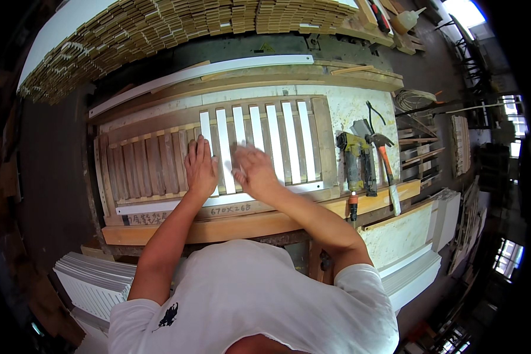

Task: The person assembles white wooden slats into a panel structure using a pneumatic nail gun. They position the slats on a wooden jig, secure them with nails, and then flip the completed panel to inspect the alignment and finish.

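A wooden slotted jig (330, 141) lies on the bench, with several white slats (289, 141) set side by side in its right part. Along its near edge runs a white rail (295, 190). My left hand (202, 168) lies with fingers stretched out, resting on the leftmost white slat beside the bare slots. My right hand (255, 171) is over the middle slats, thumb apart from the fingers. Its fingertips are smeared by motion, and nothing shows in its grasp. Both hands hide parts of the slats under them.
Right of the jig lie a yellow-and-black nail gun (354, 154), an orange-handled hammer (384, 159) and black pliers (371, 115). A long white strip (200, 72) lies at the far edge. Stacked wood pieces (189, 26) stand beyond; white panels (94, 277) are stacked near left.
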